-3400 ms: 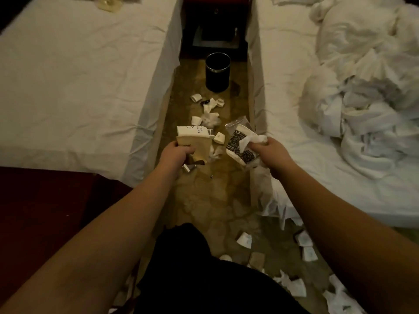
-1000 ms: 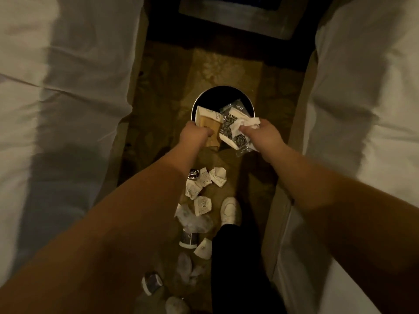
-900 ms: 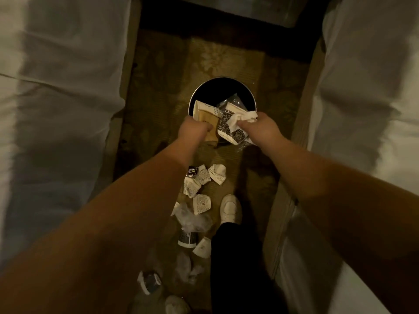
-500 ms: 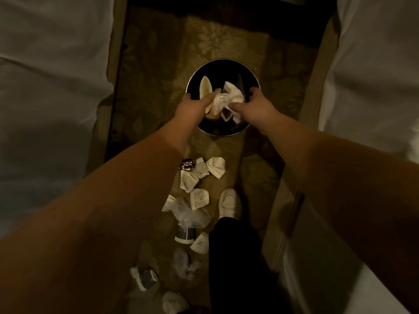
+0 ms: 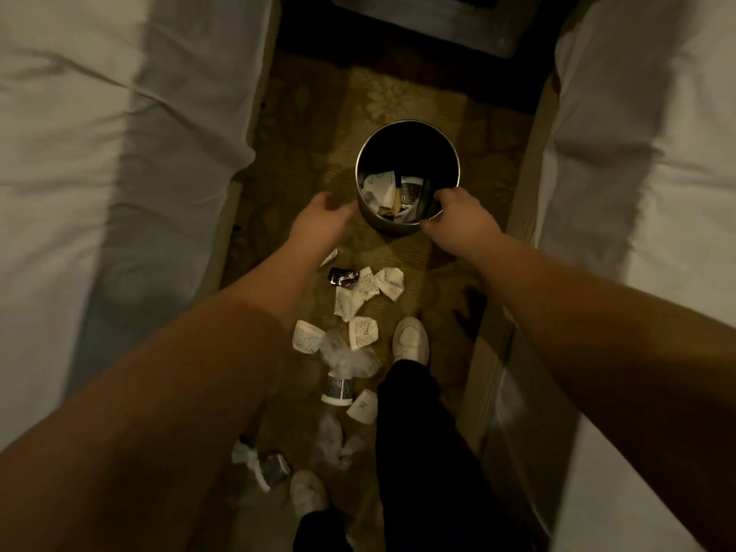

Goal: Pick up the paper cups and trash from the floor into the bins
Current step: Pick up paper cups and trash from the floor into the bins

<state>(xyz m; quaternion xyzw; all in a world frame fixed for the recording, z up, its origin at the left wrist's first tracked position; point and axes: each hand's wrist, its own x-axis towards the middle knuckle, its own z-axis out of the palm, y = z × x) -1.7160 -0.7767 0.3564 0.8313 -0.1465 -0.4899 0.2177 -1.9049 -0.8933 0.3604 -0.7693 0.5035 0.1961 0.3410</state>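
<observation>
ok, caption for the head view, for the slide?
Both empty hands beside the bin, cups inside, scraps on floor.

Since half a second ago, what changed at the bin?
Both hands let go: the flattened cup and wrappers now lie inside the bin. The left hand has drawn back beside the bin, empty; the right hand sits at its near rim. The floor litter stayed put.
</observation>
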